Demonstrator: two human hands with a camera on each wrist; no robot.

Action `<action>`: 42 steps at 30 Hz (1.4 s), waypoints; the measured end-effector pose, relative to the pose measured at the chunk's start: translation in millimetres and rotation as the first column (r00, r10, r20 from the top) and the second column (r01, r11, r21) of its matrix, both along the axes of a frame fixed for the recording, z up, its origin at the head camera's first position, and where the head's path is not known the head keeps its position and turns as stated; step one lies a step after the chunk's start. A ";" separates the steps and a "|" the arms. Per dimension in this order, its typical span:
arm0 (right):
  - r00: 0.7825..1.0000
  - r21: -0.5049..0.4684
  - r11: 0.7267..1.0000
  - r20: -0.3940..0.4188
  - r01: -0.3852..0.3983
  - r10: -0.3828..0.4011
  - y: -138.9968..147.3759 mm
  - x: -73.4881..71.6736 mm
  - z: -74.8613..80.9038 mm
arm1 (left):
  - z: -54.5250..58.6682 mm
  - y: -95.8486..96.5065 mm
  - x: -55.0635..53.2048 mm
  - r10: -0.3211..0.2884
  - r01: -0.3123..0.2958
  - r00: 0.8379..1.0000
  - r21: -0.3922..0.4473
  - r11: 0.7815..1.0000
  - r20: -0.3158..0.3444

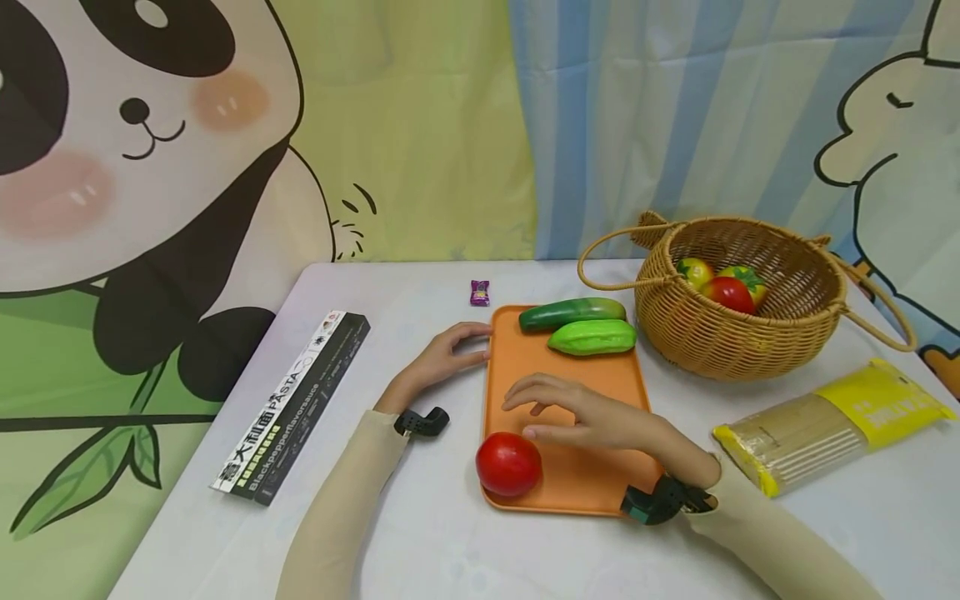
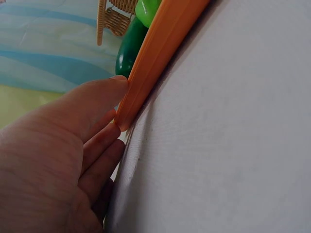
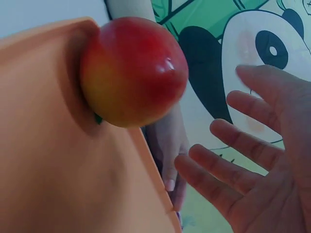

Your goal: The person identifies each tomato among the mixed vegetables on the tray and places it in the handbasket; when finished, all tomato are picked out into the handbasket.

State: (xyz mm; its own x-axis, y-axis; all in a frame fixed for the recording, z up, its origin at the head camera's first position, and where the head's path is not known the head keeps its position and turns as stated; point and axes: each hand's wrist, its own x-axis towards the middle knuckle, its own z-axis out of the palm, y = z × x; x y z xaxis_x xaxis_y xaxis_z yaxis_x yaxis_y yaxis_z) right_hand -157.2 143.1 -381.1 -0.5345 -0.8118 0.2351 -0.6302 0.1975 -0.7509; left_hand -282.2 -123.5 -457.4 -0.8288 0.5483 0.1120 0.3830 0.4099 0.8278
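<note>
An orange tray (image 1: 577,375) lies on the table. My left hand (image 1: 446,358) touches its left edge near the far corner, with thumb and fingertips against the rim. A glossy red toy tomato (image 1: 508,464), yellowish on one side with a bit of green underneath, sits at the tray's near left corner. Over the tray beside the tomato hovers my right hand (image 1: 570,408), fingers spread and holding nothing; in the right wrist view a gap separates the fingers from the tomato (image 3: 133,73). A dark green cucumber (image 1: 570,313) and a light green ridged vegetable (image 1: 592,337) lie at the far end.
A wicker basket (image 1: 738,346) with several toy fruits stands behind on the right. Nearer lies a yellow noodle packet (image 1: 832,425). A black-and-white pasta box (image 1: 296,404) lies left, and a small purple wrapped candy (image 1: 480,292) lies beyond the tray.
</note>
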 end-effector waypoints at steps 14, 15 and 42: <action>0.972 0.143 0.975 0.187 -0.171 0.143 -15.6 14.0 -15.2 | 3.4 0.4 2.8 0.000 0.000 1.000 0.008 1.000 0.017; 0.969 0.145 0.974 0.200 -0.173 0.142 -16.2 14.6 -15.4 | 3.2 0.3 2.7 -0.001 0.000 1.000 0.011 1.000 0.019; 0.976 0.179 0.966 0.144 -0.186 0.161 -11.3 12.1 -14.8 | 1.5 0.5 2.1 -0.002 0.002 1.000 0.004 1.000 -0.013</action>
